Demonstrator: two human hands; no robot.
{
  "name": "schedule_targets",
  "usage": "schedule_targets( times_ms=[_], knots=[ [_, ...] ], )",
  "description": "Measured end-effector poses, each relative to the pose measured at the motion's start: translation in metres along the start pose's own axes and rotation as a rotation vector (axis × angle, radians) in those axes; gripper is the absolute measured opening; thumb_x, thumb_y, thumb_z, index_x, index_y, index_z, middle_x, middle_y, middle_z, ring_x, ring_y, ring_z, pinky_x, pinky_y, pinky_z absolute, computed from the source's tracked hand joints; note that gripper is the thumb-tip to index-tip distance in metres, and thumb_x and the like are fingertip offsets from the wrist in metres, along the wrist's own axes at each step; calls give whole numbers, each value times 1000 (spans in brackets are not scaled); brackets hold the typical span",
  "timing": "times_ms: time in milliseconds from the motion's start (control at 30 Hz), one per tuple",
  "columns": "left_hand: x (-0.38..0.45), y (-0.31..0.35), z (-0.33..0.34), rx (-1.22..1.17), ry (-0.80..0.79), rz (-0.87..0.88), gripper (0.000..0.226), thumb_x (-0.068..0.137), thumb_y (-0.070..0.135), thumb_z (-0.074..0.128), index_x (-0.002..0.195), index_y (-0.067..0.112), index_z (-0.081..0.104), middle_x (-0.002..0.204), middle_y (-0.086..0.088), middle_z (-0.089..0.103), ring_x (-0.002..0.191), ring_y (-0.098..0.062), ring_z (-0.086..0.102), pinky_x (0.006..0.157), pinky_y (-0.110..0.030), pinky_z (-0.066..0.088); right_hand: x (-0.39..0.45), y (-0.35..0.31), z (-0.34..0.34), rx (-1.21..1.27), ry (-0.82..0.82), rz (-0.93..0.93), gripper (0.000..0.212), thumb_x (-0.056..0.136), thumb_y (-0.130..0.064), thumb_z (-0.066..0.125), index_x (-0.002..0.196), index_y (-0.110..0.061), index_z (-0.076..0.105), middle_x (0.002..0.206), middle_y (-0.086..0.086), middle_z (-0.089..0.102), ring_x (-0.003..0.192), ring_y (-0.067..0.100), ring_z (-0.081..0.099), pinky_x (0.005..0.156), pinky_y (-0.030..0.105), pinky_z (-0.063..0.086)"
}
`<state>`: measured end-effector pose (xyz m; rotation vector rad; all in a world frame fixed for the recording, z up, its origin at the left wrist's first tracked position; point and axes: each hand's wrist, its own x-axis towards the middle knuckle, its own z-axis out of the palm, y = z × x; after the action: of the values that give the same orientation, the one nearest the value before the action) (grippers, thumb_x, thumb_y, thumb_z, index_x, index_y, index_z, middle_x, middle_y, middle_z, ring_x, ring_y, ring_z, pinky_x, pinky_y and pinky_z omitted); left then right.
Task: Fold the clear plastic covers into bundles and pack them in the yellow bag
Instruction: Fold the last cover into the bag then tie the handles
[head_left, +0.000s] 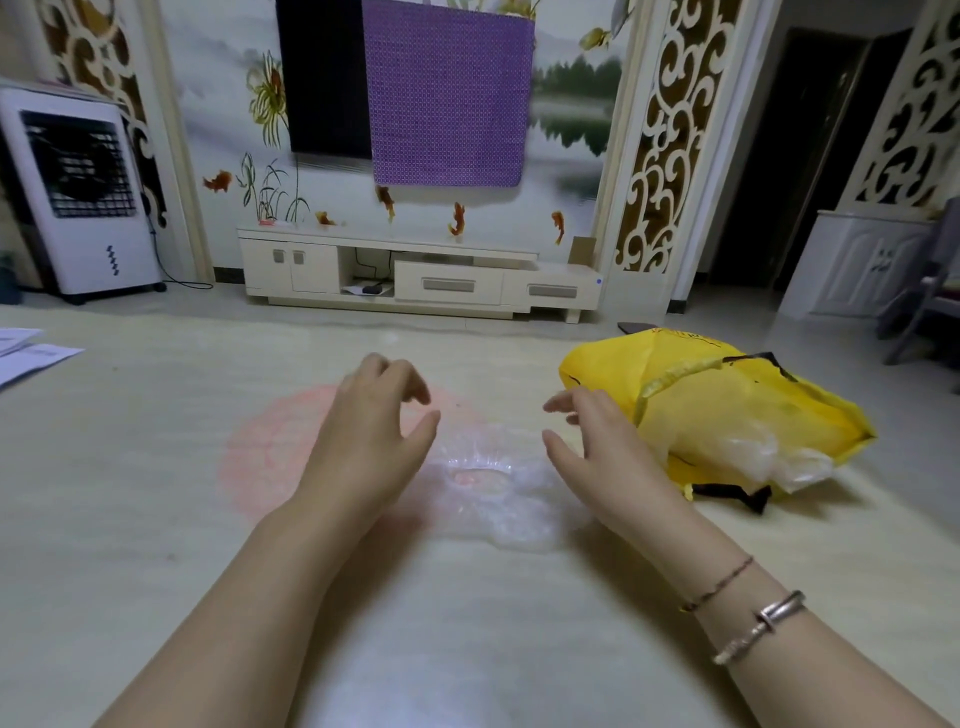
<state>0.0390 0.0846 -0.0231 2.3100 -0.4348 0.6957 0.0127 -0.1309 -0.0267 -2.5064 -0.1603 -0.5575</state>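
Observation:
A crumpled clear plastic cover (488, 491) with a gathered round opening lies on the pale table (156, 519) between my hands. My left hand (374, 431) hovers just left of it, fingers loosely curled and holding nothing. My right hand (592, 441) hovers at its right edge, fingers spread and empty. The yellow bag (727, 410) lies on its side to the right, its mouth toward me, with clear plastic bundles (769, 457) showing inside and spilling from the opening. Its black straps trail at the front.
White papers (31, 353) lie at the table's far left edge. Beyond the table stand a white TV cabinet (415, 275), a white air cooler (83, 197) at the left and a dark doorway at the right. A faint pink round patch (270, 447) marks the table.

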Motion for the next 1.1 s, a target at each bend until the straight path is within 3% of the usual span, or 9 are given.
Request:
schedule_targets(
  times_ms=[67,167,267,400,567,700,800,1000,1100],
  knots=[
    [-1,-3,4,-115,-132,111,8,88,17,62,94,22,61,98,7,58,93,-11,55,86,-34,46,-5,-6,-4,-11,-54,-175,26,97,-16,48,122,-18,57,125,-3,53,118,10,48,93,14,32],
    [-8,-16,12,-3,-438,96,34,93,35,55,124,22,57,125,7,58,123,-14,48,102,-27,36,-12,-10,-1,-148,-315,-303,38,100,-15,41,137,-20,51,143,-5,47,132,9,39,103,9,21],
    [-11,-22,13,157,-670,-9,57,95,55,43,146,33,32,156,15,25,148,-16,10,119,-36,10,-13,0,1,-293,-586,-263,49,105,-28,29,152,-24,21,160,-9,17,146,8,13,117,21,9],
    [-11,-20,9,276,-792,-30,78,88,68,37,152,39,3,157,24,-6,147,-9,-14,119,-40,-10,-10,14,-8,-338,-729,-149,57,103,-44,21,153,-33,-3,159,-18,-7,146,3,-8,121,34,1],
    [-7,-15,4,8,-628,-51,75,80,59,62,146,39,31,155,23,18,147,-7,9,120,-36,9,-16,10,-16,-110,-616,-82,76,90,-62,44,153,-37,10,158,-21,7,143,-6,3,117,20,4],
    [-2,-9,-5,-271,-412,11,28,77,34,77,100,36,62,109,23,56,101,0,52,89,-23,43,-20,-4,-26,-64,-515,-204,73,76,-58,69,139,-43,34,139,-26,31,131,-9,23,110,18,25],
    [-3,-9,-8,-279,-546,-54,20,75,31,79,90,31,66,98,14,64,84,-6,59,82,-31,52,-22,-7,-29,-118,-545,-208,52,79,-42,70,124,-42,43,121,-24,37,118,-6,33,100,19,34],
    [-8,-2,-12,-89,-745,-167,52,61,51,84,104,42,56,106,16,49,92,0,51,78,-19,42,-21,-3,-22,-177,-524,-202,38,82,-28,59,118,-34,51,116,-19,47,110,-1,42,96,22,40],
    [-10,-3,-11,-60,-749,-151,50,63,50,83,102,44,53,106,19,46,94,-1,50,80,-21,41,-18,1,-13,-163,-394,-185,27,84,-21,55,110,-29,57,109,-13,55,100,4,49,87,25,44]
  ],
)
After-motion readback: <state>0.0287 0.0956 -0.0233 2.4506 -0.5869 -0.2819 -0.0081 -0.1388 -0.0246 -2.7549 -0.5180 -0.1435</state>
